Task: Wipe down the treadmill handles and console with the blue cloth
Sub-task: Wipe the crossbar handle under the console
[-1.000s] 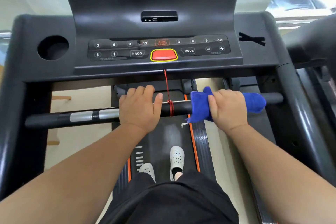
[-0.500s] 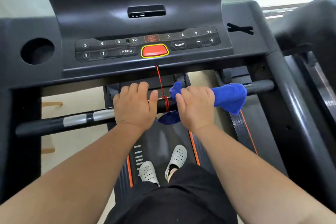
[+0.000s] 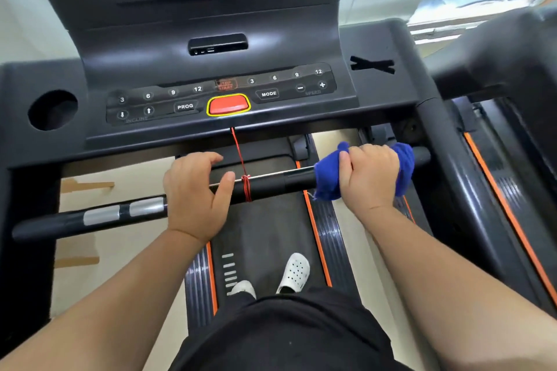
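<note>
The right hand [image 3: 370,178] grips the blue cloth [image 3: 327,181], which is wrapped round the right end of the handlebar [image 3: 271,185]. The left hand [image 3: 193,193] rests on the bar's middle, fingers loosely curved, thumb beside a knotted red cord [image 3: 245,187]. The console [image 3: 376,93] sits beyond, with its red button [image 3: 228,105] in the centre.

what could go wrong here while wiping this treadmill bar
1. The blue cloth, gripped round the handlebar by the right hand, could snag the red cord tied round it if swept left.
2. Wiping the console buttons might press start while the feet stand on the belt.
</note>
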